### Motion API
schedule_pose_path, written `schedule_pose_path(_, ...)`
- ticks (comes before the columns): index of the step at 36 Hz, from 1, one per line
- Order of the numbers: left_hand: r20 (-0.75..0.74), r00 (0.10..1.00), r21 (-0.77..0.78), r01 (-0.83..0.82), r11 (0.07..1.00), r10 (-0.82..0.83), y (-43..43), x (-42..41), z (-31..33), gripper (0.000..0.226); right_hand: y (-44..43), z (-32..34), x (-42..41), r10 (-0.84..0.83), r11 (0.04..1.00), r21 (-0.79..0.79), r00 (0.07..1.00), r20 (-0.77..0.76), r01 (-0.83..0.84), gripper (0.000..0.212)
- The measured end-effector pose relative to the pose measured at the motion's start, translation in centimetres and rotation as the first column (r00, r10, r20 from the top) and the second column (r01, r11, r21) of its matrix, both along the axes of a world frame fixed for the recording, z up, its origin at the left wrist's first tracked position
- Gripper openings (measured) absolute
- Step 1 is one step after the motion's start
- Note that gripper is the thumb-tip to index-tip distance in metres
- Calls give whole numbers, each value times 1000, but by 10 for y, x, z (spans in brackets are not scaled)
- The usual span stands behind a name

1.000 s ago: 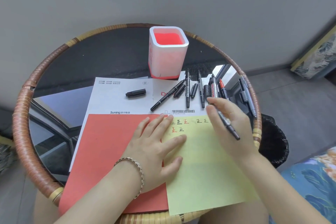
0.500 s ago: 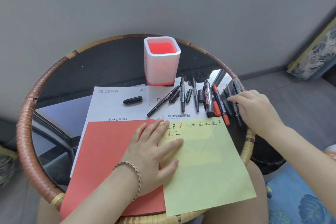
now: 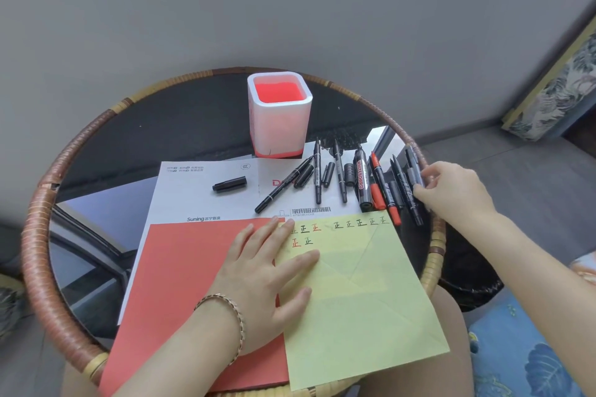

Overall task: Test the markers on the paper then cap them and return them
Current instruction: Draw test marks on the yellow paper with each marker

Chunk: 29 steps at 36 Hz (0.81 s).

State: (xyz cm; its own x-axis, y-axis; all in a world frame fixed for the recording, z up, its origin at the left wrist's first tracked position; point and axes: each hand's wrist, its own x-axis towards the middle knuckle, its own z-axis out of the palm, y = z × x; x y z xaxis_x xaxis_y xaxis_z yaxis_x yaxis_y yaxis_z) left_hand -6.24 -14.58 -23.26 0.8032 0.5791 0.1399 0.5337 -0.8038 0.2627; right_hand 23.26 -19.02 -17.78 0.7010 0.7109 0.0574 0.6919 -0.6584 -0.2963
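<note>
My left hand (image 3: 264,271) lies flat with spread fingers across the seam of the red paper (image 3: 180,284) and the yellow paper (image 3: 361,300). Black and red test characters mark the yellow sheet's top edge. Several markers lie in a row behind the yellow paper, among them a thick whiteboard marker (image 3: 362,180) and a red marker (image 3: 382,187). My right hand (image 3: 451,193) is at the row's right end by the table rim, its thumb and fingers pinching a dark marker (image 3: 414,169). A loose black cap (image 3: 229,184) rests on the white sheet (image 3: 200,196).
A white square pen holder (image 3: 279,119) with a red inside stands at the back of the round glass table, which has a wicker rim (image 3: 42,203). More loose caps lie among the markers. A black-lined bin (image 3: 467,287) sits under the table's right edge.
My right hand left the yellow paper, where it held a marker, and moved right to the end of the marker row. My left hand stayed pressed on the papers.
</note>
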Motion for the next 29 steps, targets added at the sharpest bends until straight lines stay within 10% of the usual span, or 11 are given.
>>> schedule_pose_path(8, 9, 1000, 7, -2, 1000, 2, 0, -1, 0, 42, 4, 15, 6, -92, 977, 137, 903, -421, 163, 19)
schedule_pose_path(14, 26, 1000, 4, 2, 1000, -2, 0, 0, 0, 41, -8, 36, -28, 213, 857, 475, 702, -680, 200, 5)
schedule_pose_path(29, 24, 1000, 1, 8, 1000, -8, -1, 1, 4, 40, -2, -7, -133, 438, 794, 606, 643, -628, 51, 10)
